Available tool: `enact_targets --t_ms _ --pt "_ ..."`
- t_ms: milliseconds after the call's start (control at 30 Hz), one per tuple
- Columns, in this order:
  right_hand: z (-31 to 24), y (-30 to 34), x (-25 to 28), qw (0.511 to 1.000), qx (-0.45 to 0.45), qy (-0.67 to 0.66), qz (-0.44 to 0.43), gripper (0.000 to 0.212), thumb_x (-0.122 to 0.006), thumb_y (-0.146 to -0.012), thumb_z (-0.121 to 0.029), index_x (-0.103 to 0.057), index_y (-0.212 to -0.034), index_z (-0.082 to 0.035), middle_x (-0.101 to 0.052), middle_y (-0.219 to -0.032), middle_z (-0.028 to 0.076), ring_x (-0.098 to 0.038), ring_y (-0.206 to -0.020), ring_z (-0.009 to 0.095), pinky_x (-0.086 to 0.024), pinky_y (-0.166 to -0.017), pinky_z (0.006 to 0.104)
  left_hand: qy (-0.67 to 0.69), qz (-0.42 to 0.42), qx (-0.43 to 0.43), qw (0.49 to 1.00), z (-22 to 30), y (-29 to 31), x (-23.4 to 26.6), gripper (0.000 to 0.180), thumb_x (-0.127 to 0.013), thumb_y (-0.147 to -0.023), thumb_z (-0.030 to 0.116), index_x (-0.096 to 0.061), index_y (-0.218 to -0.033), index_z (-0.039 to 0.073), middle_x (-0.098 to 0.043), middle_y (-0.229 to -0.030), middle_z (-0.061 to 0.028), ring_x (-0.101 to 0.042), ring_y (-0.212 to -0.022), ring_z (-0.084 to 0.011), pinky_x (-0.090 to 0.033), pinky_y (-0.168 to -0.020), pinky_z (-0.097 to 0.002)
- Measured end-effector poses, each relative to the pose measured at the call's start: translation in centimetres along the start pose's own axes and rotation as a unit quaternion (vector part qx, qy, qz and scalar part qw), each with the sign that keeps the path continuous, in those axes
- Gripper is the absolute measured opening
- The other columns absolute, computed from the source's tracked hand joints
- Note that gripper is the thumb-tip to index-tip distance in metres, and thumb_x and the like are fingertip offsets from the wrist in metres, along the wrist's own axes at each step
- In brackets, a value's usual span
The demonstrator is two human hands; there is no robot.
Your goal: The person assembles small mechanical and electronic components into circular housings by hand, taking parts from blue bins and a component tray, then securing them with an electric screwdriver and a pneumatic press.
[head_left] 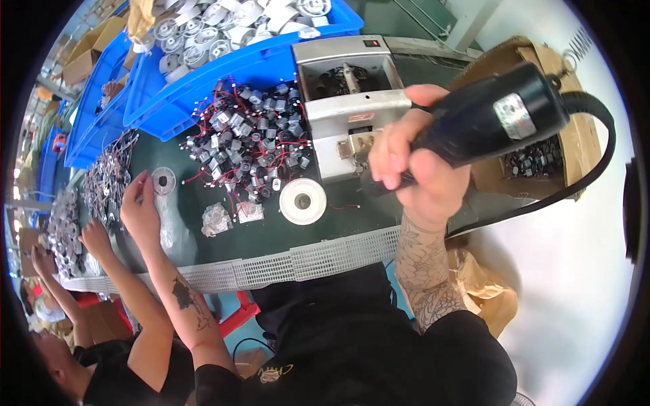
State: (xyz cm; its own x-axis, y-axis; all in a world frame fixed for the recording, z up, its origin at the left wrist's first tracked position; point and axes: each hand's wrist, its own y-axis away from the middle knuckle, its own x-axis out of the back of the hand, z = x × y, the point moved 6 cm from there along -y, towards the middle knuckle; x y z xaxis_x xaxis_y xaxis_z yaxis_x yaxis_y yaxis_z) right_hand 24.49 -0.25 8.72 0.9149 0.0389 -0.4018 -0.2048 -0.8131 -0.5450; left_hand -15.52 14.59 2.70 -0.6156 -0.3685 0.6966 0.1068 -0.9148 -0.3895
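My right hand (433, 177) is raised at the right, its fingers wrapped round a black electric screwdriver (467, 118) whose tip points down and left. A thick black cord loops from its back end. At the left, my left hand (141, 210) is held over the green bench with thumb and forefinger pinched together; anything between them is too small to make out. Beside those fingertips lies a pale round part (160, 188) with a dark middle. On the bench between my hands rests a white round wheel-like part (291, 203), with a grey piece at its centre.
Small motors with red wires (254, 132) are heaped behind, below a blue bin (223, 54) of white round parts. A metal screw-feeder box (352, 111) stands mid-bench. At the right is a cardboard box (575, 149). Another person's hand (96, 240) works at the left near wire bundles.
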Motion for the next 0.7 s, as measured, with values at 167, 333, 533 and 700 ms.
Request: enact_targets --t_ms 167,333,533,700 --pt "0.3 0.0 0.7 0.998 -0.003 0.063 0.011 0.065 -0.067 -0.081 -0.014 -0.034 -0.133 0.005 -0.052 -0.069 0.006 -0.050 -0.052 0.015 -0.043 -0.050 0.0312 -0.068 -0.008 -0.189 0.980 11.6 4.4 -0.7 0.031 -0.066 -0.081 0.010 -0.066 -0.112 0.007 -0.066 -0.104 -0.0114 -0.062 -0.095 -0.0254 -0.049 -0.079 -0.0364" --pt "0.8 0.2 1.1 0.997 -0.022 0.060 0.043 0.062 -0.066 -0.080 -0.012 -0.036 -0.132 0.005 -0.052 -0.068 0.006 -0.050 -0.050 0.016 -0.043 -0.049 0.0314 -0.043 -0.288 -0.554 0.780 24.2 15.0 -6.9 0.029 -0.059 -0.072 0.012 -0.064 -0.099 0.003 -0.062 -0.095 -0.0073 -0.053 -0.100 -0.0226 -0.043 -0.079 -0.0331" --pt "0.7 0.9 1.4 0.997 -0.002 0.041 0.058 0.061 -0.065 -0.082 -0.016 -0.035 -0.131 0.004 -0.050 -0.068 0.006 -0.049 -0.052 0.015 -0.042 -0.051 0.0314 -0.357 -0.239 -0.631 0.646 23.4 19.3 -13.1 0.026 -0.055 -0.078 0.021 -0.071 -0.092 0.007 -0.064 -0.089 -0.0031 -0.048 -0.099 -0.0235 -0.030 -0.088 -0.0383" --pt "0.6 0.8 1.1 0.999 0.005 0.032 0.033 0.061 -0.066 -0.082 -0.018 -0.036 -0.130 0.003 -0.050 -0.068 0.006 -0.048 -0.051 0.015 -0.042 -0.049 0.0306 -0.237 -0.284 -0.622 0.690 24.0 18.0 -12.2 0.018 -0.058 -0.076 0.022 -0.069 -0.083 0.010 -0.060 -0.079 0.0002 -0.050 -0.096 -0.0210 -0.034 -0.085 -0.0347"
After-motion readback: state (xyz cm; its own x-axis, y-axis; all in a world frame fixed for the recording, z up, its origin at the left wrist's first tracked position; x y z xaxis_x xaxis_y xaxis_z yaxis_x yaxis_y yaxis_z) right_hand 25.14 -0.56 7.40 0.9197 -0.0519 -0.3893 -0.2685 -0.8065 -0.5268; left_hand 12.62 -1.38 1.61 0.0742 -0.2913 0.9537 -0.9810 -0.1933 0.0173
